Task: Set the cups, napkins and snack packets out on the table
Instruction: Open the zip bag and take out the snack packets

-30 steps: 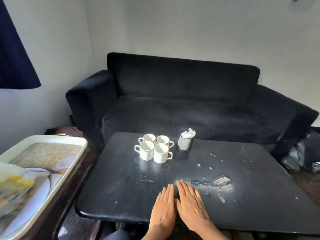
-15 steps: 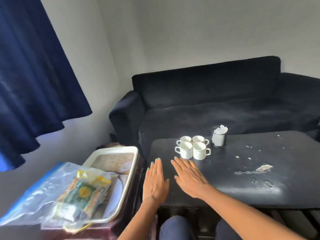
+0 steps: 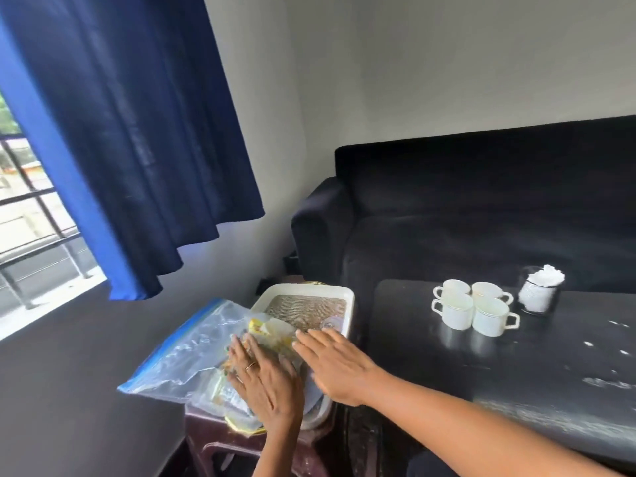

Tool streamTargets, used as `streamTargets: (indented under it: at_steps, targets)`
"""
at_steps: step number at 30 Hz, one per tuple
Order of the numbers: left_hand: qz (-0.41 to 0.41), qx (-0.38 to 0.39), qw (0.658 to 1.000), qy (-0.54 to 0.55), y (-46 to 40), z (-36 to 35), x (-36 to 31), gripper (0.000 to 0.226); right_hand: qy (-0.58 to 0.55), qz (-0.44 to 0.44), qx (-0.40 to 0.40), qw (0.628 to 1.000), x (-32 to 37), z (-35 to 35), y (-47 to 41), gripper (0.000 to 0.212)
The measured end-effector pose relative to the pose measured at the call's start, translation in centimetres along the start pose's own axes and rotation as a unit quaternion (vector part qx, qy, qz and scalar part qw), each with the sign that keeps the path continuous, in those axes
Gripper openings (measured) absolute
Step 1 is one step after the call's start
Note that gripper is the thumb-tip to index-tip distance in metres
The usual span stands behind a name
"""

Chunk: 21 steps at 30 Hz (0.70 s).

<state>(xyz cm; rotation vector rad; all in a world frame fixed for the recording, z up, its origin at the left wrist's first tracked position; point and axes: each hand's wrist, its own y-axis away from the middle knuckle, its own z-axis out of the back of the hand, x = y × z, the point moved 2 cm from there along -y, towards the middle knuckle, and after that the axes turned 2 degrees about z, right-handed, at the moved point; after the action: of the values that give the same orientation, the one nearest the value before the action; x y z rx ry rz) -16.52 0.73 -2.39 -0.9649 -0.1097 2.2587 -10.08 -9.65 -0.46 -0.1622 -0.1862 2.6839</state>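
Lying flat over a clear plastic zip bag with a blue seal strip [image 3: 192, 352], both hands are pressing down with fingers stretched out straight and close together, clamped on nothing. The left hand [image 3: 265, 383], wearing a ring, is resting on the bag directly above the yellow and green snack packets [image 3: 265, 333] showing through the plastic just beyond its fingertips. The right hand [image 3: 335, 364] is lying palm down beside it, its fingertips reaching the bag's right edge; whether they are touching the packets cannot be told. The bag is sitting in a white rectangular plastic tray [image 3: 349, 306], whose far half, past the fingertips, is showing a woven brown mat [image 3: 306, 309]. The tray is resting on a dark brown side stand [image 3: 220, 438], and the bag's sealed end is hanging out over the tray's left rim.

To the right of the fingers, four white ceramic cups with handles [image 3: 473, 309] are standing in a tight cluster on the black glossy surface [image 3: 430, 366], touching one another. Just right of them, a glittery grey holder stuffed with white paper napkins [image 3: 540, 290] is standing upright. The surface between the right wrist and the cups is lying open. A black sofa [image 3: 481, 208] is running along the far edge, and a dark blue curtain [image 3: 137, 132] is hanging above the left fingers.
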Motion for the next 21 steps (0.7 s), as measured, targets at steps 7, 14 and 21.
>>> streamTargets:
  at_steps: [7,14,21]
  targets:
    - [0.163,-0.071,0.98,0.091,-1.9,0.3,1.6,0.079,-0.027,0.023,0.011,0.999,3.1,-2.0,-4.4,0.073]
    - [0.359,-0.153,0.894,0.221,-4.1,1.4,3.8,0.097,-0.118,-0.037,0.055,0.991,4.0,-3.8,-5.1,0.061]
    - [0.416,-0.139,0.823,0.36,-4.9,1.4,4.5,0.076,-0.185,-0.075,0.054,0.978,4.1,-5.2,-4.6,0.062]
